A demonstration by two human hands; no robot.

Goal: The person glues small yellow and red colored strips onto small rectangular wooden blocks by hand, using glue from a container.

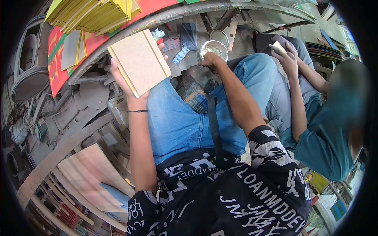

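- The left hand point(125, 84) has its grip clamped on a book point(139, 62), thumb on the near side, fingertips showing past the far top corner.
- The book is bare board, held up and tilted; its long axis runs from the wrist up and away toward the counter point(157, 20), spine edge on the far right side.
- Right of the book sits a bowl point(213, 48), a round metal one, down low beyond the knees.
- The right hand point(212, 62) is at that bowl's near rim, fingers curled together and dipping toward it. Whether they pinch anything I cannot tell.
- So the right hand is the one on the bowl; the left, with the book, hangs well apart to the bowl's left and higher.
- Inside the bowl: a pale, grey-white mass, paste or liquid, hard to say which.
- Just behind the bowl lies a second round tin or lid point(219, 36); its contents are not clear.
- Left of the bowl, up on the counter, a stack point(94, 13) of yellow-green covers leans, with red sheets under it.
- Right of the bowl, another person sits close; a hand point(288, 59) of theirs holds a small pale card point(279, 47).
- Below the book, near the person's left elbow, a bare board point(92, 179) lies flat.
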